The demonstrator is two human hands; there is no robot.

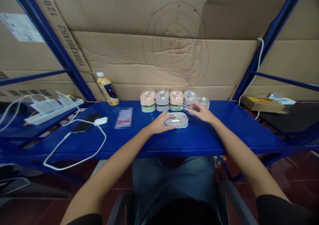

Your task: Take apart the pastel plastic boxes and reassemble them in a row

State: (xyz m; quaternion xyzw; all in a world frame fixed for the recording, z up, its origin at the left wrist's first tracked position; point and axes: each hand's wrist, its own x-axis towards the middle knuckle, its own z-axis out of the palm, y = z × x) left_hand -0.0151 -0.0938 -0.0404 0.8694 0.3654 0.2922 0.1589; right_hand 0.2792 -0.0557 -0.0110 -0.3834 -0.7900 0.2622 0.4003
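Note:
My left hand (160,123) grips the left end of a grey oval container (180,120) that rests on the blue table. To its right, my right hand (201,112) has its fingers curled at a clear plastic piece (187,107) in front of the back row; whether it grips it is hard to tell. Behind stand small round-cornered containers: a peach and green one (148,101), a grey one (162,100), another peach and green one (176,101), and grey ones (190,96) partly hidden by my right hand.
A yellow bottle (108,89) stands at the back left. A blurred card (124,118), a dark phone (86,122) and a white cable (105,137) lie on the left. Further left is a white power strip (53,110). An opened carton (264,105) sits at the far right.

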